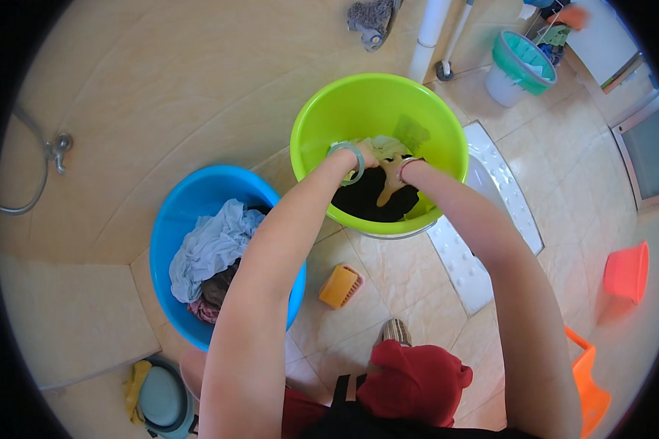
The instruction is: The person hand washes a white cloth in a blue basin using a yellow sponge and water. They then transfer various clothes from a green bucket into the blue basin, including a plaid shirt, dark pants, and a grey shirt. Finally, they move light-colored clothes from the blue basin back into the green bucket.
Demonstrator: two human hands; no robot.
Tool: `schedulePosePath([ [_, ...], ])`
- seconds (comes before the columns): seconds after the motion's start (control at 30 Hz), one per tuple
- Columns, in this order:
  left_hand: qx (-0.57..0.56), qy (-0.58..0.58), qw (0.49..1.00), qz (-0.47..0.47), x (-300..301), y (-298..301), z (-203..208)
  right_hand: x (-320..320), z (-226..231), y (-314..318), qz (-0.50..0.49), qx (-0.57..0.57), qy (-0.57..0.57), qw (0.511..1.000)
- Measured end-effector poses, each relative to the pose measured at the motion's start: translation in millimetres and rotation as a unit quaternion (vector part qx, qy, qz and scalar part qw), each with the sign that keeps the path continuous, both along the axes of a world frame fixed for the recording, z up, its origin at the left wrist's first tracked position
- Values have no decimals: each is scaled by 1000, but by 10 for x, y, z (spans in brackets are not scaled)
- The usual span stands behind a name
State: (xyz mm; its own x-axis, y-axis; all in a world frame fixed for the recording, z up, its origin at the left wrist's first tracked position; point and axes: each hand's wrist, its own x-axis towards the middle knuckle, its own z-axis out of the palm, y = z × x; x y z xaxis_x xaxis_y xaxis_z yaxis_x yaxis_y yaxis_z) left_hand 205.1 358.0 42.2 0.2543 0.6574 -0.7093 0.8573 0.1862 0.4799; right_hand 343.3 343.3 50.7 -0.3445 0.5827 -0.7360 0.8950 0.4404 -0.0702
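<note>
Inside the large lime-green tub [379, 95], a black garment [362, 196] lies bunched, with pale cloth [383, 146] behind it. My left hand [368, 155] wears a pale green bangle [359, 162] at its wrist and is closed on the black garment at its upper edge; some of its fingertips are hidden. My right hand [393, 179], a thin band on its wrist, rests against the same garment with thumb and fingers spread apart. Both forearms reach over the tub's near rim.
A blue tub [220, 175] of laundry stands at left, a yellow-orange brush [340, 286] lies on the floor nearby. A white squat toilet [461, 271] sits right of the green tub. Further right are a lined bin [505, 84], red bucket [626, 272] and orange plastic item [589, 380].
</note>
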Motion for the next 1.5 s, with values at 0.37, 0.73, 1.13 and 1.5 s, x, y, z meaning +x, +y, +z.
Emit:
schedulePosePath([
  [0.37, 37, 201, 979, -21, 7, 107, -308, -6, -614, 268, 28, -2, 42, 999],
  [0.73, 73, 212, 963, -151, 188, 36, -219, 35, -529, 430, -50, 109, 169, 978],
  [1.13, 36, -399, 894, 200, -409, -488, 1144, 374, 899, 291, -460, -271, 718, 446],
  [1.5, 229, -477, 808, 261, -1333, -1817, 2505, -321, 2275, -737, -242, -228, 808, 487],
])
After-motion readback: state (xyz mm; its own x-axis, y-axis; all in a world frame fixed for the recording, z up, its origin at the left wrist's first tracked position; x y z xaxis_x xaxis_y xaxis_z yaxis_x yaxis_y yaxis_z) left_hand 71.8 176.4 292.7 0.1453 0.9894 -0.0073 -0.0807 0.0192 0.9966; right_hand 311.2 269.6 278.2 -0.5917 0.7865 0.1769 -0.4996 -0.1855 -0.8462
